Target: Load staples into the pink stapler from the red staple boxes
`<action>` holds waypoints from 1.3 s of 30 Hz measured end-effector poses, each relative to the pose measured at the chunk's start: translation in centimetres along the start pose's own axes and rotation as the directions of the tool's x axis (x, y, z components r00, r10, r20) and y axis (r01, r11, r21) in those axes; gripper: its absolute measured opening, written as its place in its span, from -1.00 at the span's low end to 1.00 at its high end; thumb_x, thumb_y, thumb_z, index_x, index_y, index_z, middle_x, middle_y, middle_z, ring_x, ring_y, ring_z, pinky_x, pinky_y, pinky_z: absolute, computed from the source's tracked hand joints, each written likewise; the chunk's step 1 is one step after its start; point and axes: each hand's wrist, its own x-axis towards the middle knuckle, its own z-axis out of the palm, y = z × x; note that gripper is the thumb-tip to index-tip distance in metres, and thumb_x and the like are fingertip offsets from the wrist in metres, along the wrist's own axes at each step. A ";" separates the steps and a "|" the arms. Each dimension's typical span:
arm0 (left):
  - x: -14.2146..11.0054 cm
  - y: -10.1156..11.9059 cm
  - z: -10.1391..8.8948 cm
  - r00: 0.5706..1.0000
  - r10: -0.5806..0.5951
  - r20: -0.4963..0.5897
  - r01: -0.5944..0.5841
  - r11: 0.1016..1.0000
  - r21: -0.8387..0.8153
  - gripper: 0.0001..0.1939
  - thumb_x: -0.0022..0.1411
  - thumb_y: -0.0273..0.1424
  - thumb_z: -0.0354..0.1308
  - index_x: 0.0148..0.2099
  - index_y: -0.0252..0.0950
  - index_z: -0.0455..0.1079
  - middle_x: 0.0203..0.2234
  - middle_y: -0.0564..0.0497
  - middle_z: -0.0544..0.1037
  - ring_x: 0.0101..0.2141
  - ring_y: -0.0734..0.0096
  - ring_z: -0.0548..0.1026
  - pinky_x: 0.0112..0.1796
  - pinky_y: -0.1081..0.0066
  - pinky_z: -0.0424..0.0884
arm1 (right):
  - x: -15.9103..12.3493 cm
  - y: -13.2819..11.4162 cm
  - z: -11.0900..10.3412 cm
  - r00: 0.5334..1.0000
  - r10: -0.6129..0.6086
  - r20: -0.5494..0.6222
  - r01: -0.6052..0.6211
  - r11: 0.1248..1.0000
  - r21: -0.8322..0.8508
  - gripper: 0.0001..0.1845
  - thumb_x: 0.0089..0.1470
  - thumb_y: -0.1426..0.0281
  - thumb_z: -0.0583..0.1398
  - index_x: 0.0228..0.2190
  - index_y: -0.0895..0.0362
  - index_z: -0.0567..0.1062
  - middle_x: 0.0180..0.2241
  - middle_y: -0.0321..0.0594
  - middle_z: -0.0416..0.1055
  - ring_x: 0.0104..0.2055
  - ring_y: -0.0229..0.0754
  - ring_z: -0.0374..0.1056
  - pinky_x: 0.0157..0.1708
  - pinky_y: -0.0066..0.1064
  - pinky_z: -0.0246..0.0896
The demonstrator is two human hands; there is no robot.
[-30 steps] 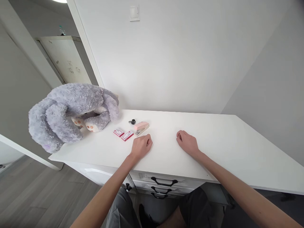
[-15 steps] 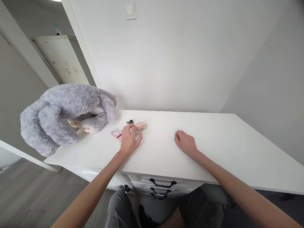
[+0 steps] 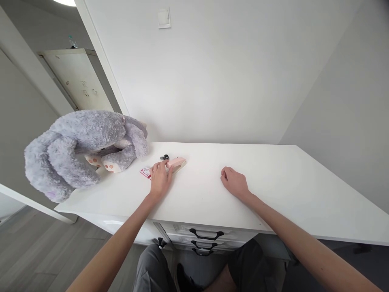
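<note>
My left hand (image 3: 160, 179) is lowered over the small red-and-white boxes, its thumb and fingers apart. One box (image 3: 146, 172) shows at the left of its fingers; the second is mostly hidden beneath them. Just right of the fingertips lies a pink stapler (image 3: 178, 163), its front end partly covered by the hand. Behind the fingers is a small black item (image 3: 164, 157), perhaps a staple remover. My right hand (image 3: 234, 181) rests on the white tabletop (image 3: 200, 198) in a loose fist, with nothing visible in it.
A large grey-purple plush toy (image 3: 88, 132) slumps over the left end of the tabletop. Behind stands a white wall with a light switch (image 3: 164, 18). Drawers with black handles (image 3: 206, 234) are below the front edge, above my knees.
My left hand has gone from a loose fist in front of the stapler, leftward with fingers opening, onto the boxes. My right hand stays in place. The view has shifted slightly.
</note>
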 end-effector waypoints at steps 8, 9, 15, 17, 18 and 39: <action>-0.5 0.9 0.3 1.000 -0.020 -0.016 0.019 0.994 -0.109 -0.57 0.50 -0.16 -0.10 0.22 -0.31 0.29 0.11 -0.24 0.49 0.13 -0.04 0.35 0.15 0.02 0.21 | 0.0 0.0 -0.1 1.000 0.000 -0.003 0.000 1.000 0.008 -0.86 0.21 0.50 0.03 -0.31 0.06 0.36 -0.31 -0.29 0.48 -0.48 -0.26 0.25 -0.45 -0.40 -0.08; -0.6 1.0 0.4 1.000 -0.016 -0.020 0.014 0.993 -0.115 -0.57 0.50 -0.16 -0.09 0.22 -0.30 0.29 0.11 -0.23 0.49 0.12 -0.03 0.35 0.14 0.02 0.22 | 0.0 0.0 -0.1 1.000 0.003 -0.001 -0.003 1.000 0.009 -0.86 0.21 0.50 0.03 -0.31 0.06 0.36 -0.30 -0.30 0.48 -0.47 -0.26 0.26 -0.45 -0.40 -0.07; -1.1 0.9 0.5 1.000 0.029 -0.003 -0.029 0.985 -0.172 -0.58 0.49 -0.14 -0.04 0.23 -0.26 0.29 0.12 -0.21 0.46 0.13 0.01 0.34 0.15 0.05 0.25 | 0.0 0.0 0.0 1.000 0.010 0.004 -0.010 1.000 0.011 -0.87 0.21 0.49 0.04 -0.31 0.06 0.36 -0.30 -0.29 0.48 -0.46 -0.25 0.28 -0.44 -0.39 -0.06; -1.3 1.1 0.5 0.998 0.062 0.029 -0.054 0.975 -0.217 -0.57 0.48 -0.13 -0.02 0.24 -0.22 0.29 0.11 -0.19 0.46 0.14 0.04 0.36 0.15 0.07 0.26 | 0.0 0.0 0.0 1.000 0.006 0.001 -0.006 1.000 0.010 -0.87 0.21 0.49 0.04 -0.31 0.06 0.37 -0.30 -0.28 0.48 -0.46 -0.24 0.28 -0.44 -0.39 -0.06; -1.5 1.3 0.5 0.995 0.084 0.049 -0.069 0.968 -0.242 -0.58 0.48 -0.12 -0.01 0.24 -0.21 0.29 0.11 -0.17 0.46 0.14 0.06 0.36 0.16 0.09 0.27 | 0.0 0.0 0.0 1.000 0.005 0.001 -0.005 1.000 0.009 -0.87 0.21 0.49 0.04 -0.31 0.06 0.37 -0.30 -0.28 0.48 -0.46 -0.24 0.29 -0.44 -0.39 -0.05; -3.2 6.1 0.3 0.885 0.057 0.463 0.284 0.721 -0.632 -0.48 0.17 -0.13 0.33 0.13 -0.13 0.35 -0.12 0.03 0.70 -0.08 0.19 0.63 0.05 0.20 0.41 | -0.9 -0.6 -1.3 0.996 0.032 0.079 -0.071 0.819 0.569 -0.70 0.24 0.13 0.13 -0.07 -0.06 0.52 -0.06 -0.24 0.53 -0.09 -0.08 0.44 -0.14 -0.25 0.32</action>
